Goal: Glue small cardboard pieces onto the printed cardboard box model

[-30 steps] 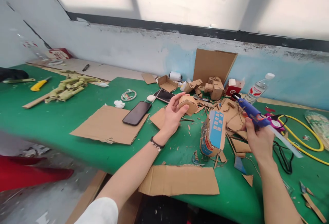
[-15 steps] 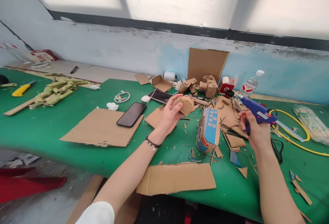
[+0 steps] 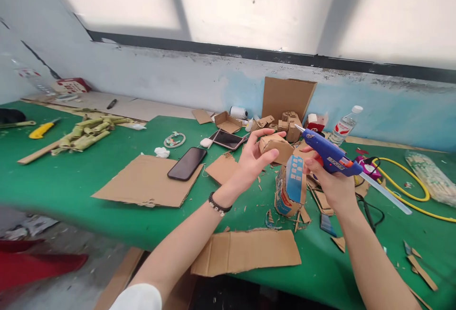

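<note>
My left hand (image 3: 251,163) grips a small folded cardboard piece (image 3: 276,145), raised above the green table (image 3: 85,172). My right hand (image 3: 329,182) is wrapped round a blue hot glue gun (image 3: 326,153) with a clear glue stick jutting out behind it. The gun's nozzle points left, close to the top right of the cardboard piece. Below both hands stands a torn box (image 3: 290,186) with a blue printed side.
A black phone (image 3: 187,163) lies on a cardboard sheet (image 3: 146,182); a second phone (image 3: 227,139) lies beyond. Cardboard scraps, small cardboard models (image 3: 290,125), a water bottle (image 3: 344,127), a yellow cable (image 3: 409,182) and a flat strip (image 3: 249,250) at the front edge crowd the table.
Both hands have risen and come together. The left hand lifted the cardboard piece off the table; the right hand swung the glue gun leftward towards it.
</note>
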Available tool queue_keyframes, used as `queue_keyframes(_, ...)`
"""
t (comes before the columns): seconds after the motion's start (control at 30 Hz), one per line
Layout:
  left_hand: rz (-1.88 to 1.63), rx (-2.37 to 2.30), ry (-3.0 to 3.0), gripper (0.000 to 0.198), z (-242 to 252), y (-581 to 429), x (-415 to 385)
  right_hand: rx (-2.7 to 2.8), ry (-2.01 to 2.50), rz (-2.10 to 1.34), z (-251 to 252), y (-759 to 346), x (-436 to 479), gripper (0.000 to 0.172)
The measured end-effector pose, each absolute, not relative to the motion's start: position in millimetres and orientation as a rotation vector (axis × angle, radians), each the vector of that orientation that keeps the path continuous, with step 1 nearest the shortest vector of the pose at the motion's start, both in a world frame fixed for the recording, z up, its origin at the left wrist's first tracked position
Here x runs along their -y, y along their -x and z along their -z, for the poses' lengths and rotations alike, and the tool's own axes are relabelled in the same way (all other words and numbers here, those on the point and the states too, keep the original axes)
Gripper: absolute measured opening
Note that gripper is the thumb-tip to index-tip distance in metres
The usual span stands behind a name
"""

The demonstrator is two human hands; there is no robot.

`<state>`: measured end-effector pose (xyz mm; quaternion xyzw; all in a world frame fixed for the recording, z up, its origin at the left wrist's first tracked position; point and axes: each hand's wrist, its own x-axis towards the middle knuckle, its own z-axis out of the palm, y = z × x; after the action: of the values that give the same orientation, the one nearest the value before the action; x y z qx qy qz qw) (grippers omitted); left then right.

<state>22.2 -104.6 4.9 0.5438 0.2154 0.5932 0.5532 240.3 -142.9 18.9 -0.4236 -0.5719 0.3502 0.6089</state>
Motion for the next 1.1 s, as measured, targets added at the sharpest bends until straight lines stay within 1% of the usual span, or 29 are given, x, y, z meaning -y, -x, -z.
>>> queue_keyframes(0.17, -1.375, -0.465, -1.421, 0.059, -19.2, -45.0, 113.3, 1.313, 0.989, -0.701, -8.4, -245.3, 138.9, 0.039)
queue_keyframes(0.27, -1.323, -0.436, -1.446, 0.064, -23.7, -52.1, 111.1, 1.243, 0.987, -0.668, 5.7, -253.9, 130.2, 0.037)
queue_keyframes(0.4, -1.2, -0.412, -1.406, 0.066, -22.3, -56.4, 101.4, 1.081, 0.864, -0.781, 14.5, -257.1, 118.9, 0.039)
queue_keyframes(0.57, -1.158, -0.452, -1.366, 0.061, -13.6, -63.8, 87.4, 0.891, 0.737, -0.906, 13.4, -264.1, 112.9, 0.049)
queue_keyframes(0.7, -1.146, -0.449, -1.296, 0.056, -11.3, -66.9, 75.4, 0.764, 0.729, -0.984, 17.8, -283.3, 112.6, 0.052)
queue_keyframes(0.87, -1.194, -0.469, -1.163, 0.052, -10.2, -55.8, 61.5, 0.721, 0.841, -1.042, 23.2, -291.7, 111.8, 0.057)
queue_keyframes(0.97, -1.231, -0.47, -1.065, 0.054, -3.6, -42.0, 56.7, 0.787, 0.996, -1.055, 26.2, -283.1, 111.0, 0.062)
queue_keyframes(1.1, -1.263, -0.422, -0.886, 0.052, 11.4, -28.4, 53.5, 0.919, 1.131, -1.03, 35.0, -273.9, 109.2, 0.064)
